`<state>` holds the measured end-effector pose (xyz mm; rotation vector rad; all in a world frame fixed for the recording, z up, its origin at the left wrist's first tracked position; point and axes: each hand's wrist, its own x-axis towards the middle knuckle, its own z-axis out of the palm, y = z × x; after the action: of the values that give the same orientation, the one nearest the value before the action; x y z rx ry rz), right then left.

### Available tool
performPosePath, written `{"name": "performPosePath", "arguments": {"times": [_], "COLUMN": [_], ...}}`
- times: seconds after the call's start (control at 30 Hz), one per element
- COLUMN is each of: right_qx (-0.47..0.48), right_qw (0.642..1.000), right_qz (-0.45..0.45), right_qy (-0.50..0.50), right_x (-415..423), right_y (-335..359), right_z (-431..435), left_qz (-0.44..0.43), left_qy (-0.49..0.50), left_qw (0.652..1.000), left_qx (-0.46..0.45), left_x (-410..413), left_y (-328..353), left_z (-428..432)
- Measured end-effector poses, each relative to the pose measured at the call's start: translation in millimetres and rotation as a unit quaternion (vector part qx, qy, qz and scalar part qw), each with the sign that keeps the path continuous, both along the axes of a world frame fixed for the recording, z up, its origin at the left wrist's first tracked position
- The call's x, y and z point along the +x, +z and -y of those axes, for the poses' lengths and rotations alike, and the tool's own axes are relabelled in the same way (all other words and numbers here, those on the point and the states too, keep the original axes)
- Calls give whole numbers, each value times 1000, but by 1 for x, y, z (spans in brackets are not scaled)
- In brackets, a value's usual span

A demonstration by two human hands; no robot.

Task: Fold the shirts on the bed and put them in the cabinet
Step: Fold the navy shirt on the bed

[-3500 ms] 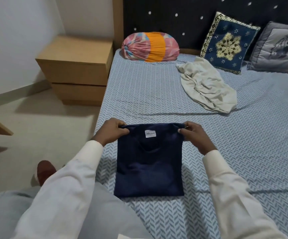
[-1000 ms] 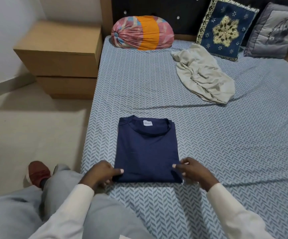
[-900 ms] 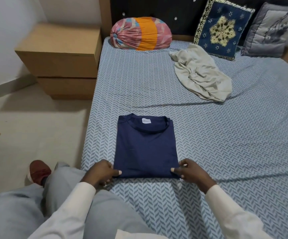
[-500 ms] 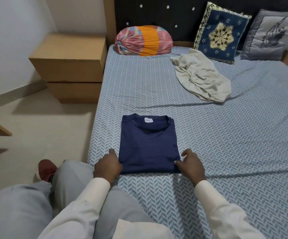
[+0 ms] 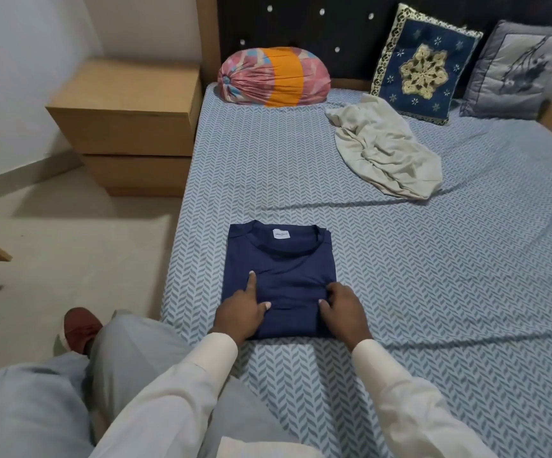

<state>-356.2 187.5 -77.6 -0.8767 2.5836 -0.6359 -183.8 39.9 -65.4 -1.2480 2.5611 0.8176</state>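
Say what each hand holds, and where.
Left hand presses the shirt's near left part; right hand's fingers curl on its near right edge, grip unclear.

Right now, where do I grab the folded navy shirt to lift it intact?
Take the shirt by its two side edges, with fingers slid underneath from left and right and thumbs on top. It lies as a flat layered rectangle, collar on the far side. Pulling one corner or the collar would likely peel the layers open.

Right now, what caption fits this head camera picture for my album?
Left hand presses, right hand grips a folded navy shirt on the bed; a crumpled cream shirt lies beyond.
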Motion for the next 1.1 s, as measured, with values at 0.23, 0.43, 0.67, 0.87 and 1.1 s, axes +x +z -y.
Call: {"name": "performPosePath", "arguments": {"times": [0.23, 0.43, 0.67, 0.87, 1.1], "right_qx": [-4, 99, 108, 112, -97], "right_qw": [1000, 991, 976, 978, 991], "right_qz": [-18, 75, 187, 172, 73], "right_qy": [8, 42, 28, 31, -59], "right_x": [-43, -86, -112, -110, -53], "right_y": [8, 17, 7, -3, -1], "right_z": [54, 91, 106, 104, 31], "left_qz": [8, 29, 71, 45, -35], "left_qy": [31, 3, -30, -3, 166], "left_qw": [992, 999, 997, 999, 985], "left_qx": [-121, -45, 29, 0, -22], "left_x": [-32, -46, -62, -57, 2], "left_y": [12, 7, 14, 14, 2], "left_z": [33, 75, 108, 100, 47]}}
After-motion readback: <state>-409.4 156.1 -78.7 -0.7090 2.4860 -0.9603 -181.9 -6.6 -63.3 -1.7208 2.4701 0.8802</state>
